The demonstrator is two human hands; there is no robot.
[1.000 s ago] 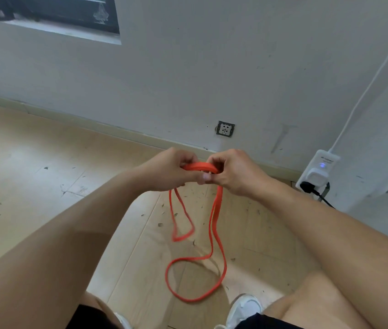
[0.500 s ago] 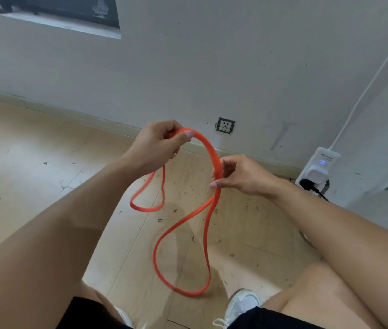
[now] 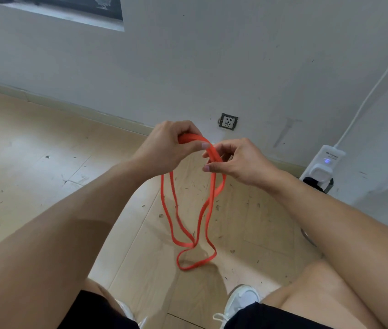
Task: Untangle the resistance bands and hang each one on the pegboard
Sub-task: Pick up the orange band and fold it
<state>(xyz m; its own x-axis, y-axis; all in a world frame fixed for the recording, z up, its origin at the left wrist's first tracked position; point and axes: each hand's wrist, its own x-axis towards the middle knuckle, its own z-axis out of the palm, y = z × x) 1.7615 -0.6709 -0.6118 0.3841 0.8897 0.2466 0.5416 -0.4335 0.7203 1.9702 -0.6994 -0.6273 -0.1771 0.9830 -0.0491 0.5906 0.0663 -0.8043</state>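
Left hand [image 3: 167, 148] curled shut around top of orange band [image 3: 194, 219], thumb pressed over the strap. Right hand [image 3: 238, 160] just beside it, thumb and forefinger pinching the same band where it bends down; other fingers loosely curled. Hands nearly touching, held mid-air above floor [image 3: 34, 162].

Band is doubled up: strands hang down from both hands, cross low down and end in a small loop near the bottom, between the knees. Whether the low loop touches the floor, cannot tell. Strands look twisted over each other near the crossing.

Floor is light wood, littered with small dark specks. Wall [image 3: 212, 55] far side, with a socket [image 3: 228, 121] just past the hands. Right of that, a white plug adapter [image 3: 323, 167] with blue light, white cable [image 3: 373, 89] running up the wall. White shoe [image 3: 242, 298] near bottom, black shorts [image 3: 266, 317] at near edge.
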